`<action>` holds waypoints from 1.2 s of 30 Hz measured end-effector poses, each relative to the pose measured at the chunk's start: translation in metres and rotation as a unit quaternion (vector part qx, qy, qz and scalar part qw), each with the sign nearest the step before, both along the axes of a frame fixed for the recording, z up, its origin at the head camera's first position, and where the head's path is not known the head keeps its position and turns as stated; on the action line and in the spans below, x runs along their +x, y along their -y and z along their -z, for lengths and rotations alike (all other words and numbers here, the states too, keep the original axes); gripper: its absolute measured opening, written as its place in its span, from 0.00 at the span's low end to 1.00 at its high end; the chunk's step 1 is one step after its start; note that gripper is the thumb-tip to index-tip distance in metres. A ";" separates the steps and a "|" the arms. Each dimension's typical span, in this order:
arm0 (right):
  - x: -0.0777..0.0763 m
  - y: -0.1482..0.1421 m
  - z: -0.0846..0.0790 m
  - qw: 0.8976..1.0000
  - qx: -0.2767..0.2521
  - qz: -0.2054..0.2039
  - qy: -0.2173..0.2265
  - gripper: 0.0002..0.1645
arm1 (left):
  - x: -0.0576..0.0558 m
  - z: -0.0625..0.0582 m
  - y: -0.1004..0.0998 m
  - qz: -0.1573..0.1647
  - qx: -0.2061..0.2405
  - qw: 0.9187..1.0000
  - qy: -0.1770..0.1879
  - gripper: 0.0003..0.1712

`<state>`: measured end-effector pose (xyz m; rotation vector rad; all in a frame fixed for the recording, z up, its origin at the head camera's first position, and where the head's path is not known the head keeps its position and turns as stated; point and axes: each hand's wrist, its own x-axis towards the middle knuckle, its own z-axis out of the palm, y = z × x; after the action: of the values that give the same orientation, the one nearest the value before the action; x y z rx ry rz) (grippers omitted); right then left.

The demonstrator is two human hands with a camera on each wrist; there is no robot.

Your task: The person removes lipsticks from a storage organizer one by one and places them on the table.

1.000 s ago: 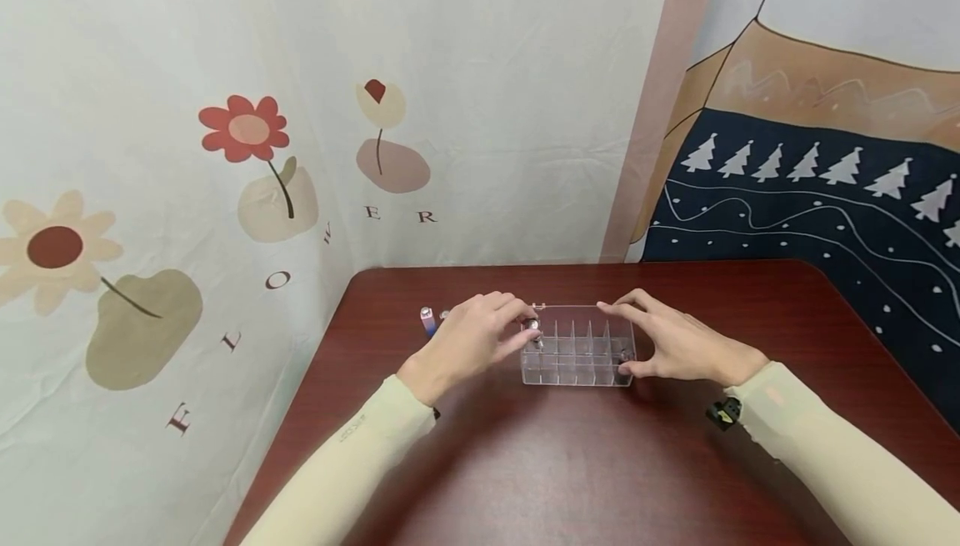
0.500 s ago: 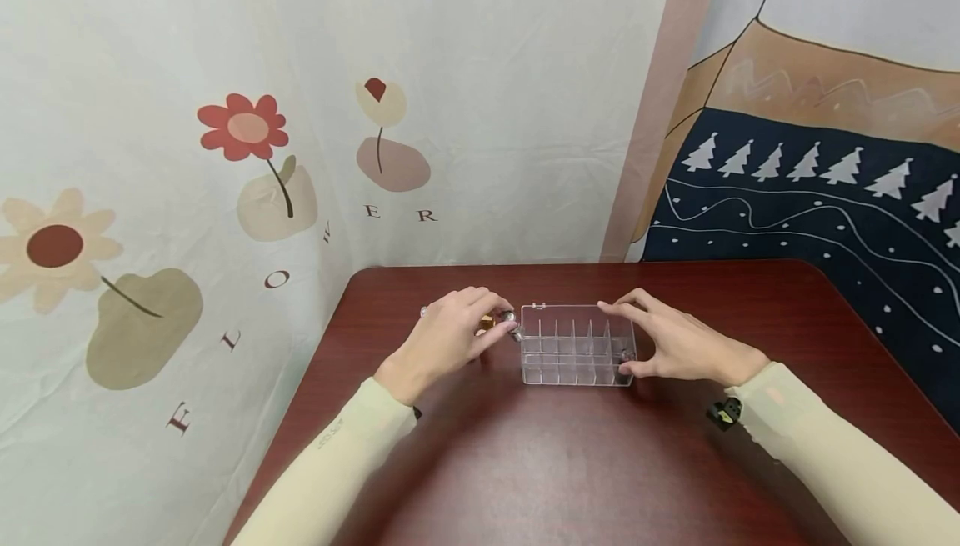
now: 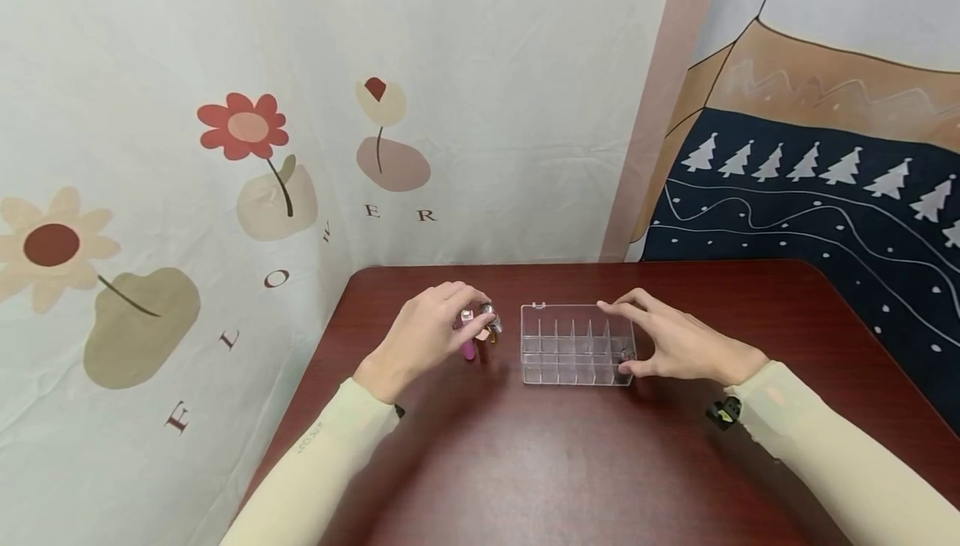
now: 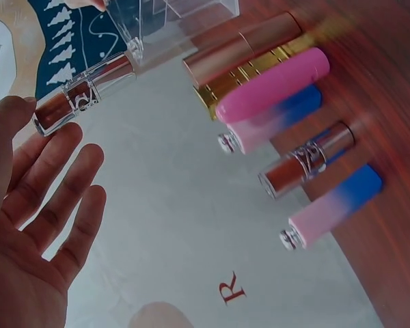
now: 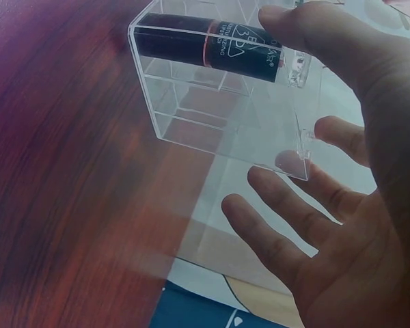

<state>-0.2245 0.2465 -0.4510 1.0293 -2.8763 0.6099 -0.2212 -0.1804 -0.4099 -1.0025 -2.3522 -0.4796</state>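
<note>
My left hand [image 3: 423, 333] pinches a clear-capped lip gloss tube [image 4: 85, 93] between thumb and fingers, a little left of the clear compartment box [image 3: 558, 360]. Its other fingers extend loosely in the left wrist view. My right hand [image 3: 682, 346] holds the box at its right end, thumb at the front and a fingertip at the top of the raised back panel. Inside the right end compartment stands a dark lipstick [image 5: 242, 51] with white lettering, close to my right thumb. The other compartments that show hold nothing visible.
Left of the box, partly behind my left hand, stand a bright pink tube [image 4: 273, 83], a rose-gold tube [image 4: 242, 49], a gold tube [image 4: 206, 99], another lip gloss [image 4: 283, 176] and two pink-and-blue tubes [image 4: 335, 205]. A printed curtain [image 3: 487, 112] hangs behind the dark red table [image 3: 555, 463].
My left hand has moved left from over the box's left end, carrying the lip gloss with it, and now hovers by the other tubes. My right hand and the box have stayed put.
</note>
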 end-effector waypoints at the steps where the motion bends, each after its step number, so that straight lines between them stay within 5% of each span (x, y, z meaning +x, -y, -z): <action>1: 0.000 0.000 0.000 1.000 0.000 -0.001 -0.001 0.59 | 0.000 0.000 0.002 -0.002 0.001 1.000 0.001 0.10; 36: 0.000 0.000 0.001 1.000 -0.003 0.001 0.002 0.60 | 0.001 0.006 0.062 -0.100 0.007 0.994 0.034 0.11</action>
<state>-0.2242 0.2467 -0.4521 1.0255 -2.8770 0.6223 -0.2200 -0.2420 -0.4163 -0.7440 -2.4730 -0.4585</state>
